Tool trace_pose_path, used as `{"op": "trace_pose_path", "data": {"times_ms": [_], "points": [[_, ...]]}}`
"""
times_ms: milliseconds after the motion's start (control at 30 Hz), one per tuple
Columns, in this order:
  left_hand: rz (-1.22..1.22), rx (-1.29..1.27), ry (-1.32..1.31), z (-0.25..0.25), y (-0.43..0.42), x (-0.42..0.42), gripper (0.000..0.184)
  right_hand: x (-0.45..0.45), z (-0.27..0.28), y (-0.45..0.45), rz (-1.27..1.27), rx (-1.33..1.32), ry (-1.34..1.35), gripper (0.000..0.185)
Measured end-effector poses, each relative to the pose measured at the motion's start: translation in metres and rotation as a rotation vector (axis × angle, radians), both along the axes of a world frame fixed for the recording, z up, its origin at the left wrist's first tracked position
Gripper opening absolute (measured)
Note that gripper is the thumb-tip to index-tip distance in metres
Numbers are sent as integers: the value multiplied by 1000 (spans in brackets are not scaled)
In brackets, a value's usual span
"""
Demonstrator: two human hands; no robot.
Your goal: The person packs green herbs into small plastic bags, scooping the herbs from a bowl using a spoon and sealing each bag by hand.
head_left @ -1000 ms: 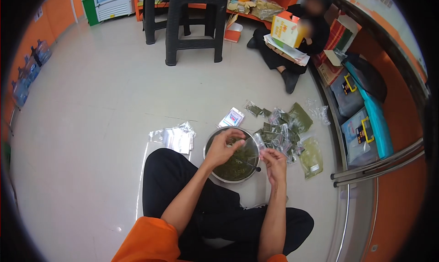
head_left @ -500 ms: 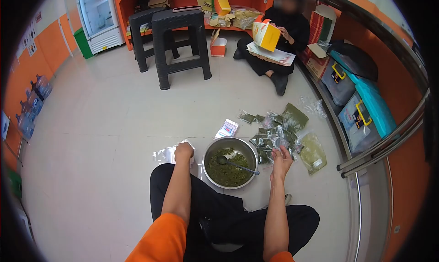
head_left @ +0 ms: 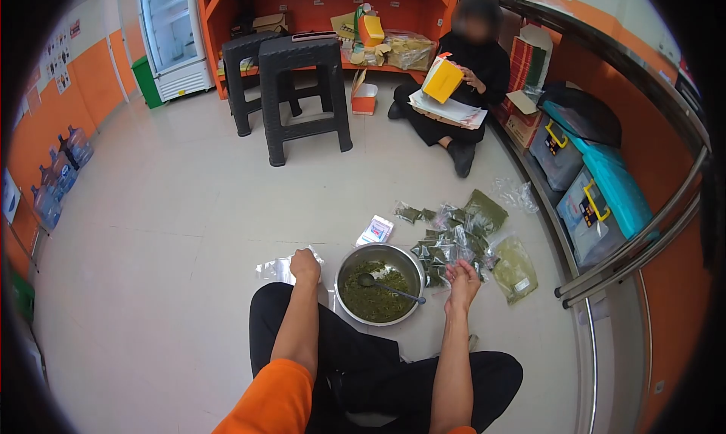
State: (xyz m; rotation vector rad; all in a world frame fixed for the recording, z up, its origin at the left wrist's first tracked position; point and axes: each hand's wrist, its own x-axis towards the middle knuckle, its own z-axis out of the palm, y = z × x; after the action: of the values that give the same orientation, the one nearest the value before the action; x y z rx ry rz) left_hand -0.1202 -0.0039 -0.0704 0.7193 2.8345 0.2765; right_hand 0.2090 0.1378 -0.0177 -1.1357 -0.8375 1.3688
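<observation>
My left hand (head_left: 305, 265) is closed, over clear plastic bags (head_left: 276, 270) on the floor; what its fingers grip, if anything, is hidden. To its right stands a steel bowl (head_left: 344, 307) holding a chopped green mixture (head_left: 370, 301). A dark spoon (head_left: 368, 280) rests in the bowl, its handle over the right rim. My right hand (head_left: 462, 283) is raised palm up beside the bowl, fingers apart and slightly curled, with no held object visible. Just beyond it lie several filled green packets (head_left: 439, 252), a larger green bag (head_left: 484, 213) and a paler green bag (head_left: 516, 269).
A white printed packet (head_left: 375, 230) lies behind the bowl. Across the floor, another person (head_left: 484, 63) sits holding a yellow box (head_left: 443, 82). Black stools (head_left: 300, 52) stand at the back. Lidded bins (head_left: 590, 211) line the right shelf, behind metal rails (head_left: 628, 245).
The view has tilted up a little, so the scene sits lower. Both my hands keep nearly the same pose. The other person's yellow box has turned slightly.
</observation>
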Motion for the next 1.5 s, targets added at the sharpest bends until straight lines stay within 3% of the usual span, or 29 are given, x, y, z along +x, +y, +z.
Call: {"op": "trace_pose_path", "data": {"times_ms": [433,533,633,800,833,867,933,967,1033,1133,1167,1267,1400,1433,1500], "points": [[-7,-99,161,27,-15,-12,19,1,-3,3,26,-18,-5,21],[-15,-95,440,25,-21,-5,18,0,3,-3,47,-16,-7,21],[-89,83,613,33,-24,2,19,0,12,-7,85,-22,-67,22],[-194,712,197,92,-10,43,34,-5,43,-28,371,165,-234,29],[-305,910,10,95,-6,50,34,-7,56,-35,457,214,-287,31],[-270,1129,-384,103,-3,70,36,-12,71,-47,522,311,-329,33],[-265,1242,-692,107,-4,105,36,-23,100,-73,662,498,-422,36],[-149,1372,-1052,108,-3,129,35,-25,115,-81,720,593,-526,36],[-64,1387,-1261,103,-4,156,33,-27,136,-89,835,777,-739,35],[19,1391,-1456,82,2,171,31,-18,131,-74,928,701,-906,35],[40,1402,-1482,73,5,171,30,-16,126,-71,959,548,-836,38],[139,1365,-1561,67,7,166,30,-12,86,-74,932,521,-567,41],[262,1265,-1677,88,-1,164,30,-16,91,-72,942,618,-786,39],[232,1246,-1713,85,-1,163,30,-16,85,-67,863,741,-918,30],[212,1210,-1721,82,-3,164,30,-12,86,-61,824,751,-914,22]]}}
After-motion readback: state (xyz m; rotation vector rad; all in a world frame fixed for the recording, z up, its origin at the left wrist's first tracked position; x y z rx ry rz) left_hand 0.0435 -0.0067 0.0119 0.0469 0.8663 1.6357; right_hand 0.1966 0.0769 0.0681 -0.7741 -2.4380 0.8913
